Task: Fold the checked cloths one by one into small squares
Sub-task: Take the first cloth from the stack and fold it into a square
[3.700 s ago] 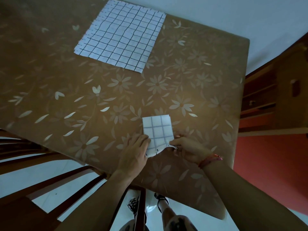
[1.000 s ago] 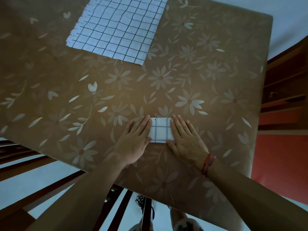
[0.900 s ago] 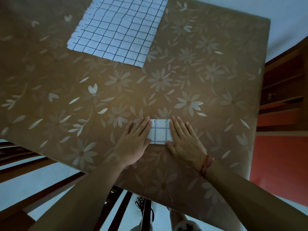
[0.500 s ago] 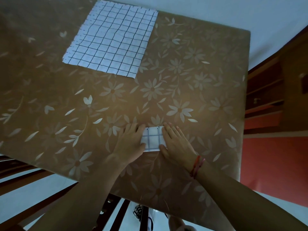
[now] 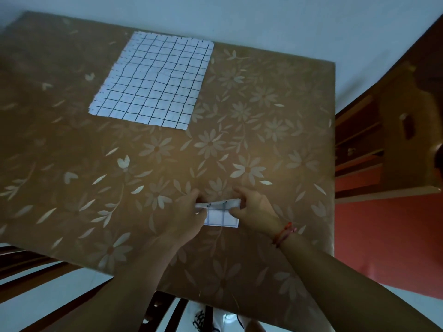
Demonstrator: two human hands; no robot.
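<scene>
A small folded checked cloth [image 5: 221, 215] lies near the front of the table, white with dark grid lines. My left hand [image 5: 185, 218] pinches its far left corner and my right hand [image 5: 255, 210] pinches its far right corner. The far edge is lifted off the table and tipped toward me. A second checked cloth [image 5: 153, 80] lies spread flat at the far side of the table, untouched.
The table [image 5: 275, 130] wears a brown cloth printed with pale flowers. Wooden chair slats [image 5: 36, 267] show under the front left edge. A wooden cabinet [image 5: 393, 144] above a red panel stands close to the right edge. My feet show below the table's front edge.
Both hands pressed flat on either side of the folded cloth half a second ago. Now their fingers pinch its far corners and raise that edge toward me. The view has tilted upward.
</scene>
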